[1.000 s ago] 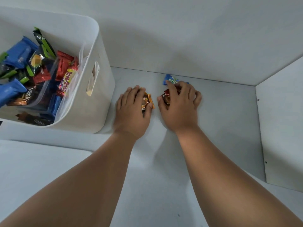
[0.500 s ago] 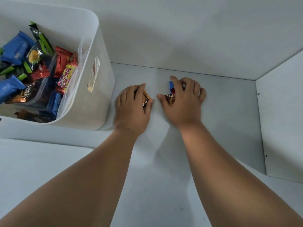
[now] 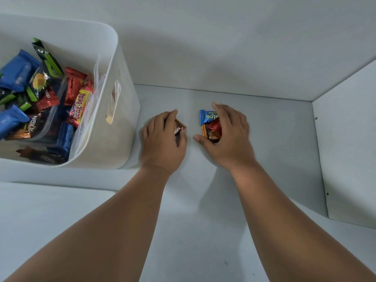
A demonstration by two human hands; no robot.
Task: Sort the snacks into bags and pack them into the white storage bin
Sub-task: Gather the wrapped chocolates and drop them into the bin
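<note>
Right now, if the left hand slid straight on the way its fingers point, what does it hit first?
Likely nothing close: the left hand, holding a dark snack packet, points at bare shelf floor and then the back wall. The white storage bin sits off to its left, though depth is unclear.

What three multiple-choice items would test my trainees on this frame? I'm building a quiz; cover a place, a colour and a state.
1. Where is the bin?
A. left of both hands
B. between the hands
C. right of both hands

2. What colour is the far snack at the right hand?
A. yellow
B. blue
C. white

3. What is the left hand doing?
A. resting empty and flat
B. reaching into the bin
C. closed on a dark snack

Answers: 1 A, the bin stands beyond the left hand's outer side. 2 B, a blue wrapper shows above the red and orange ones. 3 C, the fingers wrap a dark wrapper on the shelf.
</note>
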